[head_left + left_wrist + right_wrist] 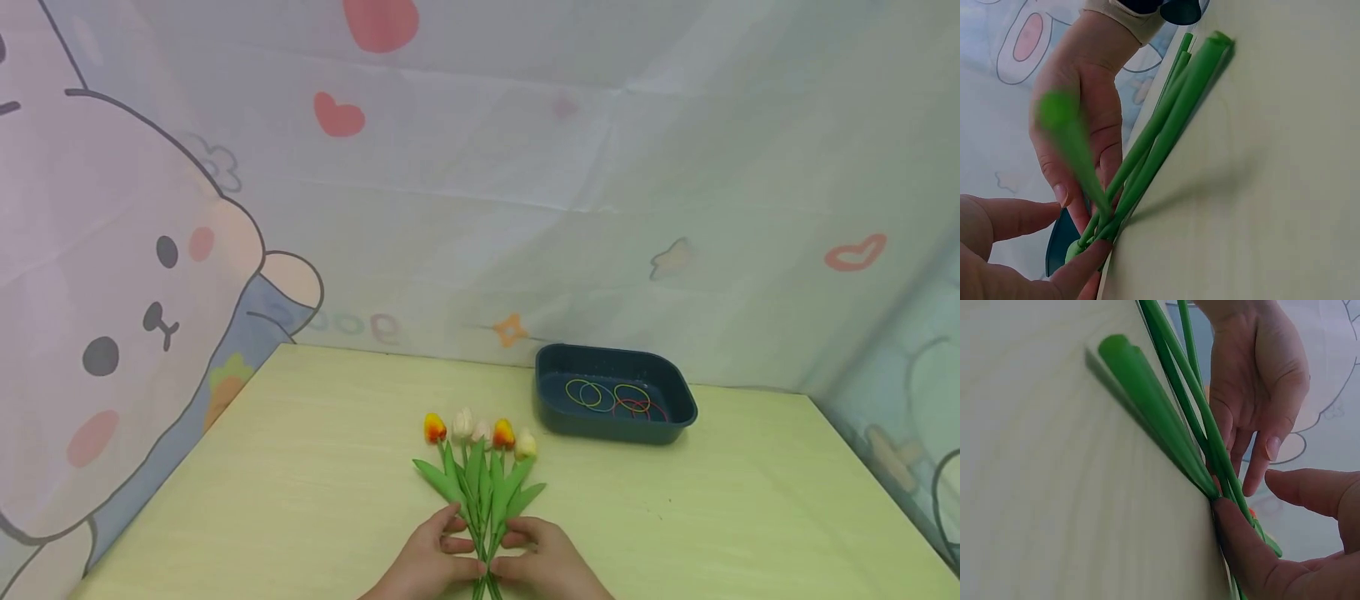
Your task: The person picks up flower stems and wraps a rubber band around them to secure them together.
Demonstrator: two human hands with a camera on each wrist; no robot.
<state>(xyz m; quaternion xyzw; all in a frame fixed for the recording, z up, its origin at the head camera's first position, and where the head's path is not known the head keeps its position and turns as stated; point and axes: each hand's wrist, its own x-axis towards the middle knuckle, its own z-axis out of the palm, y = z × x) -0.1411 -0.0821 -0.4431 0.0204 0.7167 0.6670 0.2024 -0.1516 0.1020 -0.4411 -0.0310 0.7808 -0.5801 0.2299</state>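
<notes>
A bunch of artificial tulips (483, 492) lies on the table, its orange, white, pink and yellow heads pointing away from me and its green stems crossing near the front edge. My left hand (438, 550) is at the left side of the stems (1154, 137), touching them with a fingertip while its other digit in the left wrist view stands apart. From the right, my right hand (543, 554) touches the same stems, its fingers (1244, 537) spread rather than closed round them. Lower stem ends reach past both hands toward me.
A dark blue plastic basin (615, 429) stands behind the flowers to the right, with several coloured rubber bands (596, 397) lying in it. Behind the pale wooden table (300, 458) hangs a cartoon-printed cloth (487, 250).
</notes>
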